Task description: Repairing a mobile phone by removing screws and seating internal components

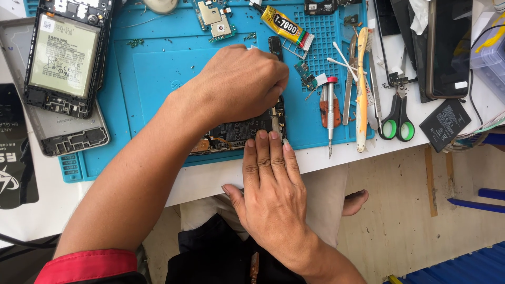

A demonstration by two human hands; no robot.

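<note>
Far to the left of the hands, an opened phone with its pale battery showing, lying across a grey back cover at the edge of the blue work mat. Nearer in, left hand curled over the top of a stripped phone frame, fingers bunched and pinched together at the frame's upper right; whatever sits between the fingertips too hidden to make out. Directly below that, right hand laid flat with fingers straight and together, fingertips pressing on the lower edge of the same frame, gripping nothing. Frame itself near the front edge of the mat, mostly covered by the left hand, dark board and copper-coloured strip showing beneath the palm. Above the hands, a small green circuit board and a yellow glue tube. Just right of the pinching fingers, a red-collared screwdriver pointing toward the table edge, then tweezers, a yellow-handled toothbrush, and green-and-black scissors. Farther right, a dark phone and a small black battery.
</note>
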